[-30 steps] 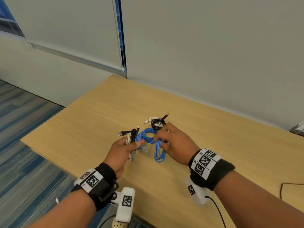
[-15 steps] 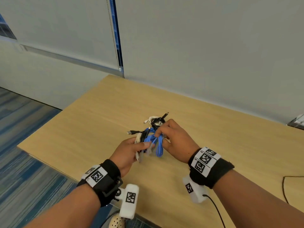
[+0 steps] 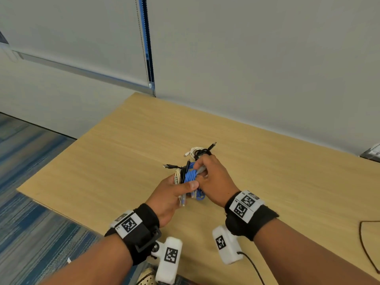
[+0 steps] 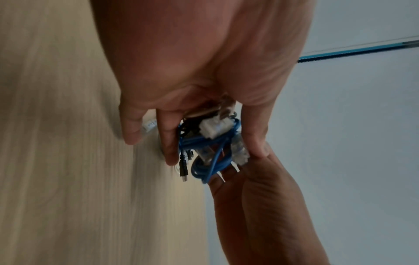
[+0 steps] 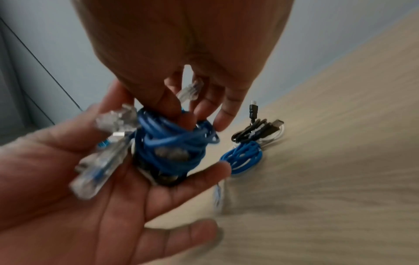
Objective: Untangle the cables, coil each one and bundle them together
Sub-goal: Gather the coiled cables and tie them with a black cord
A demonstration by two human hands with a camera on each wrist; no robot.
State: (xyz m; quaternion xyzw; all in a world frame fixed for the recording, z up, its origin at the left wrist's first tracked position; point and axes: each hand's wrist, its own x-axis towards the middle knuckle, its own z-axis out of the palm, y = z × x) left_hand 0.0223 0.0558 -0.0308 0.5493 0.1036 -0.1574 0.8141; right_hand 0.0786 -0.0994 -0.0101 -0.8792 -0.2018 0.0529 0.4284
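Hands: both up over the desk (image 3: 287, 182), working one bundle (image 3: 188, 175) betw. them.
Left hand (image 3: 170, 194): grasping the bundle, thumb pressed across the blue cable (image 5: 172, 141), fingers cupped under; clear plugs (image 5: 99, 157) lie in the palm.
Right hand (image 3: 213, 182): pinching the blue cable's free end; a clear plug (image 5: 190, 91) sticks up betw. its fingers, looks like it's being tucked or wrapped round.
Bundle: blue wraps outermost, black and white coils inside, black plug (image 3: 169, 166) poking out left. Held clear of the desk, not resting on it.
2nd pile (image 5: 251, 143): more blue, black and white cable lying on the desk just beyond the right hand. Can't tell if it's tied.
Step, my guess: bundling, near the end; coiling looks done on what's in hand.
Risk 1: wrap springs loose if the thumb lifts before the end is tucked; stiff blue cable wants to uncoil.
Risk 2: loose plugs in the palm could snag a loop, re-tangle things.
Risk 3: inner black and white coils could slip out the side if the wrap stays slack.
Blur: wrist views smeared, so the exact tuck path isn't clear.
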